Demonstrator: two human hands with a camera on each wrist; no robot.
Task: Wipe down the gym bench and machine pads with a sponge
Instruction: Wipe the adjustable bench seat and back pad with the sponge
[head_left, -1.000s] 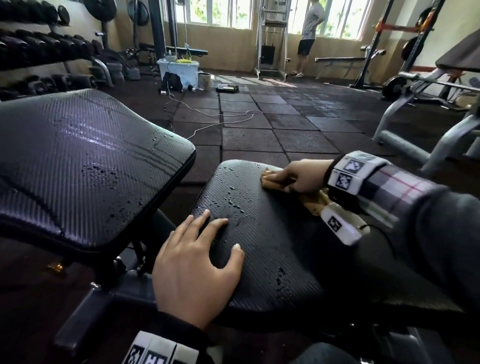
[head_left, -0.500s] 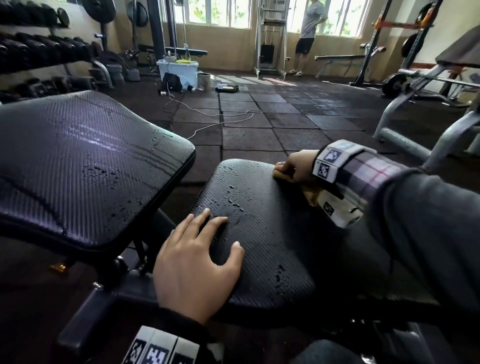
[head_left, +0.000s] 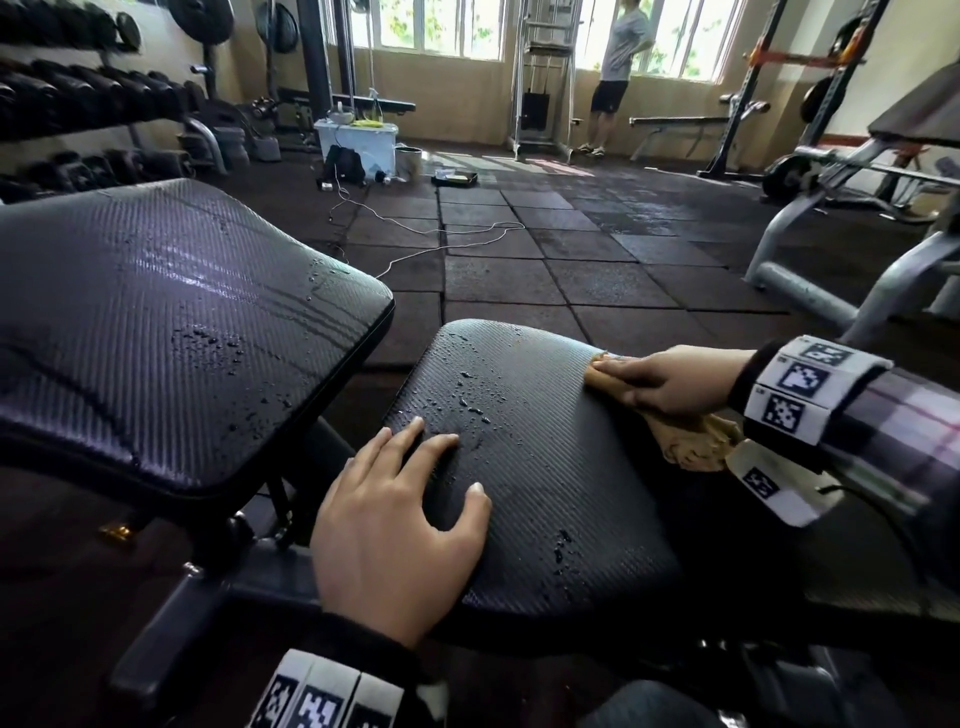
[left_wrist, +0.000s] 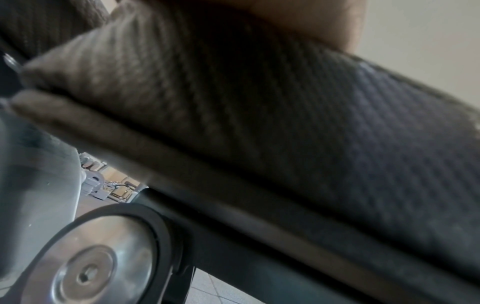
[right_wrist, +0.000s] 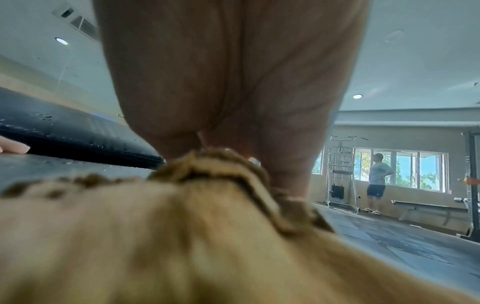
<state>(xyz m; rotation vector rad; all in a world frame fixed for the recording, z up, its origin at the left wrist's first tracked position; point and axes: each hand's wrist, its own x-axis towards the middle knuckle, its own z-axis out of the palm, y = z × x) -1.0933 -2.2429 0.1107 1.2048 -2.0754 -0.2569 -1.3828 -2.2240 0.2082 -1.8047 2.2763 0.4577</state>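
Hands apart, neither curled. Presses tan cloth (head_left: 691, 441) under straight fingers of right hand (head_left: 670, 382), onto bench seat pad (head_left: 561, 467). Rests left hand (head_left: 395, 530) flat, fingers spread, on same pad. Between hands, water droplets (head_left: 470, 402); beyond left hand, wet backrest pad (head_left: 156, 322).

Right behind the right grip (head_left: 670, 382) there's a white wristband (head_left: 800, 389) with three black pixel-style marker squares. Under it hangs a white tab (head_left: 769, 486) with one more marker, and a thin black cable (head_left: 852, 493) loops off that. Further back is a plaid cuff (head_left: 893, 431), grey and white with thin pink lines. Behind the left grip (head_left: 400, 530): same kind of marker band (head_left: 327, 701) over a dark sleeve (head_left: 363, 639).
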